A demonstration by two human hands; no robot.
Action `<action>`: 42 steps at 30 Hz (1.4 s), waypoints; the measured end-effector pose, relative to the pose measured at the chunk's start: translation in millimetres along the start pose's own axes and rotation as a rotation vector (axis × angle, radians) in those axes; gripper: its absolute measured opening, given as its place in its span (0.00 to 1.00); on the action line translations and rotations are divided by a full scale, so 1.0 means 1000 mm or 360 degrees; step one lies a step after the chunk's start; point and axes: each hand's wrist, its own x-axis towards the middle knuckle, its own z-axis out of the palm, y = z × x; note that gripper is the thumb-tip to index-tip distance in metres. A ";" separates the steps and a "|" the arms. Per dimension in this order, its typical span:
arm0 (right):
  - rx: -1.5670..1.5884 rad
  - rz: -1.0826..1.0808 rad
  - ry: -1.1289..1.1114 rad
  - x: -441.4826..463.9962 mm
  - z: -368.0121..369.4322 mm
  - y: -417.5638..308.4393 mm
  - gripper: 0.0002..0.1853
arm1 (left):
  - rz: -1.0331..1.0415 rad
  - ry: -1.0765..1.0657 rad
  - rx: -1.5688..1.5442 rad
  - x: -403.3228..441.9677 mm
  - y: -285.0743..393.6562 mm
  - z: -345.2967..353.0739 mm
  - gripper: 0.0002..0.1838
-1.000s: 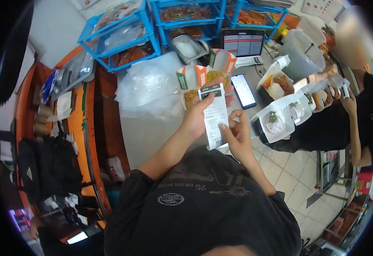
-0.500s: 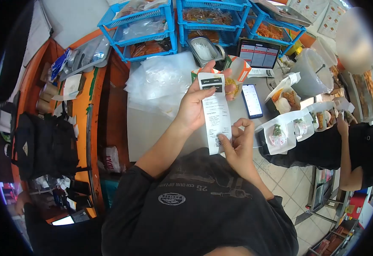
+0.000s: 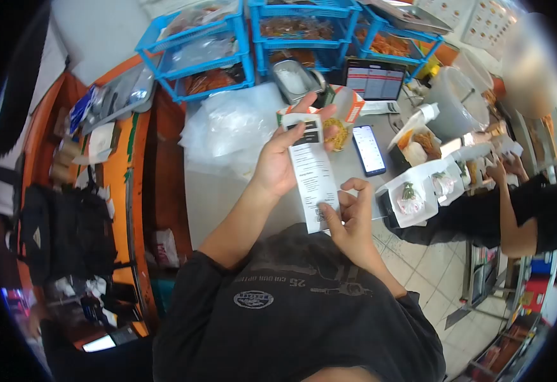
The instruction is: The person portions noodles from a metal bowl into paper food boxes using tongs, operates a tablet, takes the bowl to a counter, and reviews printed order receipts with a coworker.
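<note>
A long white printed receipt (image 3: 313, 172) with black header blocks hangs between my two hands in front of my chest. My left hand (image 3: 282, 156) grips its upper end, thumb across the front and fingers behind. Low on the right edge, my right hand (image 3: 353, 219) pinches the paper near a square code, thumb in front and fingers curled. Just beyond the receipt stands an open orange and white food box (image 3: 348, 105), with yellow noodle-like food (image 3: 336, 134) beside it, partly hidden by my left hand. To the right lies a phone (image 3: 369, 151) with its screen lit.
Clear plastic sheets or bags (image 3: 234, 121) lie left of my hands. Blue tiered racks (image 3: 246, 48) line the back, near a metal tray (image 3: 294, 79) and a tablet (image 3: 372, 79). Open food boxes (image 3: 412, 197) sit at right, where a co-worker's hands (image 3: 504, 167) handle something.
The receipt stays in both hands and tilts slightly more. My view has shifted a little. At right, the co-worker's hands have come together over the boxes, near a white piece.
</note>
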 end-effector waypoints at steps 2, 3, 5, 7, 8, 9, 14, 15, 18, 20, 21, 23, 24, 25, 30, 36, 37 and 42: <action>-0.0010 0.0004 0.0021 0.000 0.002 -0.006 0.20 | -0.0044 -0.0020 -0.0034 0.002 0.002 -0.004 0.29; -0.0034 0.0021 0.0048 0.000 0.001 -0.006 0.20 | -0.0081 0.0012 -0.0031 0.004 0.002 -0.004 0.29; -0.0078 0.0066 0.0086 -0.003 0.001 -0.001 0.20 | -0.0140 0.0091 -0.0026 0.004 0.005 -0.005 0.29; -0.0249 0.0097 0.0116 -0.007 0.002 0.001 0.19 | -0.0130 0.0041 0.0030 0.008 0.004 -0.011 0.29; -0.0346 0.0112 0.0173 -0.010 0.000 0.001 0.19 | -0.0118 0.0019 0.0025 0.008 0.002 -0.009 0.30; -0.0513 -0.0117 0.0183 -0.011 0.001 0.002 0.19 | -0.0125 -0.0008 0.0014 0.009 -0.001 -0.008 0.30; -0.0598 -0.0121 0.0040 -0.019 0.002 -0.013 0.31 | -0.0254 -0.0167 -0.0169 0.008 0.000 -0.025 0.27; -0.0611 -0.0116 0.0053 -0.022 0.003 -0.014 0.32 | -0.0306 -0.0159 -0.0153 0.007 -0.001 -0.029 0.25; -0.0658 -0.0073 0.0024 -0.028 0.006 -0.011 0.32 | -0.0383 -0.0080 0.0112 0.003 -0.006 -0.042 0.23; -0.0639 -0.0074 0.0019 -0.029 0.005 -0.006 0.32 | -0.0341 0.0038 0.0554 0.001 -0.009 -0.046 0.23; -0.0628 -0.0077 0.0003 -0.029 0.003 -0.004 0.32 | -0.0354 0.0061 0.0643 0.003 -0.011 -0.046 0.22; -0.0545 -0.0050 -0.0051 -0.029 -0.006 -0.001 0.32 | -0.0364 0.0127 0.0830 0.005 -0.013 -0.046 0.22; -0.0477 -0.0056 -0.0083 -0.028 -0.012 0.002 0.32 | -0.0403 0.0157 0.0793 0.005 -0.013 -0.045 0.20; -0.0405 -0.0065 -0.0116 -0.026 -0.019 0.006 0.32 | -0.0332 0.0160 0.0834 0.007 -0.016 -0.042 0.19; 0.0036 -0.0066 -0.0293 -0.020 -0.068 0.024 0.32 | -0.0003 0.0350 0.0695 0.025 -0.052 -0.018 0.25; -0.0743 -0.0044 -0.0423 -0.019 -0.142 0.014 0.40 | 0.0297 0.0876 0.0931 0.065 -0.121 0.001 0.18; -0.0962 0.0082 -0.0502 -0.019 -0.152 0.009 0.41 | 0.0251 0.0603 0.0773 0.069 -0.123 -0.014 0.17; -0.1136 -0.0155 -0.0588 -0.014 -0.182 0.026 0.42 | 0.0210 0.0058 0.0292 0.078 -0.137 -0.076 0.15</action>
